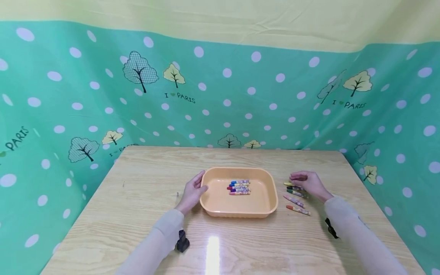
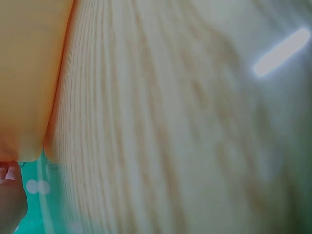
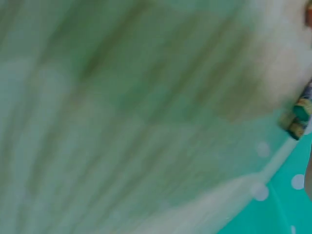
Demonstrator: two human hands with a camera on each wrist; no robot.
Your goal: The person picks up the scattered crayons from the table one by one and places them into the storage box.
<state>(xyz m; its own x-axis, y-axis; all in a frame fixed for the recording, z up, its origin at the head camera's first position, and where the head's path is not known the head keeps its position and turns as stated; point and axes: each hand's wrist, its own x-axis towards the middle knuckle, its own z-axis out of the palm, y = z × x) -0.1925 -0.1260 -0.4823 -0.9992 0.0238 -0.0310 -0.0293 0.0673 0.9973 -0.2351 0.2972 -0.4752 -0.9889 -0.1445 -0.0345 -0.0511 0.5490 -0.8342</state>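
While crayons (image 1: 239, 188) vary, tray (image 1: 237, 214) looks peach.

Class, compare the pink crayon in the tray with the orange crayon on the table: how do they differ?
The pink crayon lies inside the tray; the orange crayon lies on the table. The pink crayon runs nearly level across the head view, while the orange crayon slants. The pink crayon sits close beside other crayons; the orange crayon lies apart. Both have their coloured tips towards that view's left.
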